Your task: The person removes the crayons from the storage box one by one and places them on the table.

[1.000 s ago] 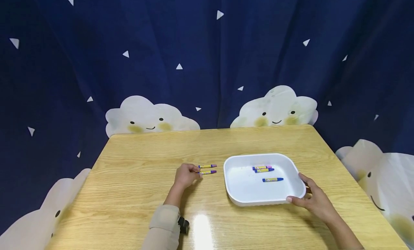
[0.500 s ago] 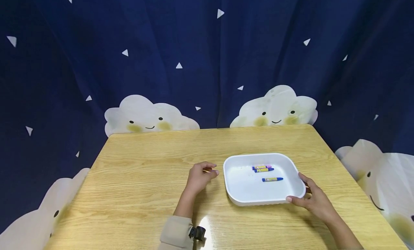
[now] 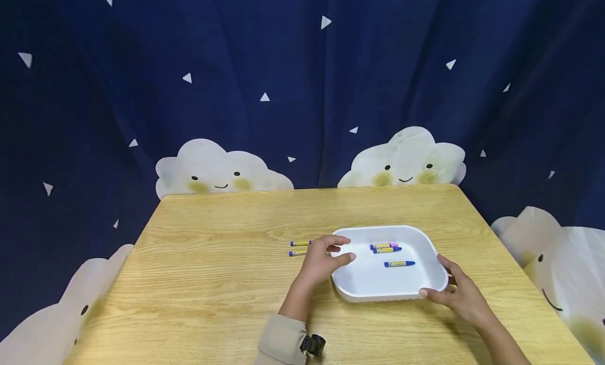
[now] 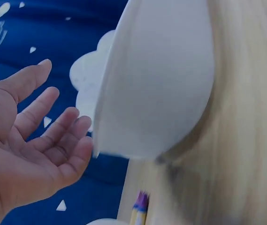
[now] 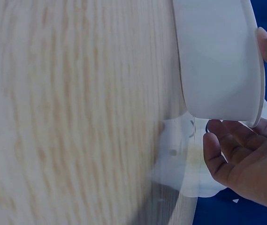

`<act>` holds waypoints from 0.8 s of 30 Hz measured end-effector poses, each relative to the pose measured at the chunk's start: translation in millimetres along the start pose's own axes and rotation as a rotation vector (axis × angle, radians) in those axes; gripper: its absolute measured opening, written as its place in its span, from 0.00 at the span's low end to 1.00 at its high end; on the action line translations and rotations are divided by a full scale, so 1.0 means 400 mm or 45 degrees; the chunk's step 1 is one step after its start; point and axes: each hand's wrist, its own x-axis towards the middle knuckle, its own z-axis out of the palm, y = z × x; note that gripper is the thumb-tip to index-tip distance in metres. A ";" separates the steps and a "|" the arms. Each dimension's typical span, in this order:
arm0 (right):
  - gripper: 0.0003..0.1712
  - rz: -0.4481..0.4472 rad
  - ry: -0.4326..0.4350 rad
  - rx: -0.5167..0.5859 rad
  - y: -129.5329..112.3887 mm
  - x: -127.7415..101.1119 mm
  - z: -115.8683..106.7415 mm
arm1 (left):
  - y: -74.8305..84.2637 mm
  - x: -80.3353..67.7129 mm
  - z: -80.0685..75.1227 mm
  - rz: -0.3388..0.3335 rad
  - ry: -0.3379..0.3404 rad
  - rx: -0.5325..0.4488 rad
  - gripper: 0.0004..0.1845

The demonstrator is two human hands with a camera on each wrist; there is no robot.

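Observation:
A white tray [image 3: 364, 277] lies on the wooden table [image 3: 212, 281] with three crayons in it: a pink one [image 3: 384, 245], a purple one [image 3: 386, 249] and a blue one [image 3: 399, 263]. My left hand [image 3: 331, 257] hovers at the tray's left rim, fingers relaxed and empty; the left wrist view shows its open palm [image 4: 34, 140] beside the tray [image 4: 161, 79]. Two more crayons [image 3: 299, 248] lie on the table just left of that hand. My right hand [image 3: 454, 291] grips the tray's near right corner, thumb on the rim, as the right wrist view shows [image 5: 246, 159].
A dark blue curtain [image 3: 302, 92] with white cloud faces hangs close behind and around the table. The table's far edge runs just below the clouds. Bare wood stretches left of the loose crayons and in front of the tray.
My left hand moved right from the two loose crayons to the tray's left rim; both crayons stay on the table. The right hand and the tray have not moved.

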 end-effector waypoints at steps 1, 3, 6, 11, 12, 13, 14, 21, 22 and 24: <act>0.59 -0.004 0.002 0.004 0.001 -0.001 0.000 | 0.003 0.000 0.011 0.004 -0.010 -0.004 0.16; 0.59 -0.014 0.005 0.007 0.002 -0.001 -0.001 | 0.007 0.003 0.033 0.013 -0.031 -0.025 0.16; 0.58 -0.027 0.005 0.011 0.004 -0.001 -0.001 | 0.009 0.011 0.065 0.024 -0.051 -0.049 0.15; 0.58 -0.030 0.006 0.014 0.008 0.000 -0.001 | 0.002 0.033 0.120 0.024 -0.071 -0.086 0.15; 0.58 -0.032 0.010 0.013 0.008 -0.001 -0.001 | 0.001 0.037 0.131 0.011 -0.076 -0.104 0.14; 0.57 -0.034 0.012 0.015 0.008 -0.001 -0.001 | -0.001 0.041 0.143 -0.006 -0.074 -0.127 0.14; 0.57 -0.037 0.014 0.017 0.008 -0.002 -0.001 | -0.002 0.045 0.154 -0.025 -0.071 -0.152 0.14; 0.57 -0.038 0.006 0.026 0.005 -0.003 0.002 | -0.005 0.067 0.217 -0.140 -0.034 -0.226 0.14; 0.57 -0.036 0.006 0.023 0.004 -0.003 0.002 | -0.005 0.071 0.224 -0.149 -0.033 -0.218 0.14; 0.57 -0.033 0.004 0.018 0.003 -0.002 0.001 | -0.010 0.080 0.239 -0.176 -0.030 -0.194 0.15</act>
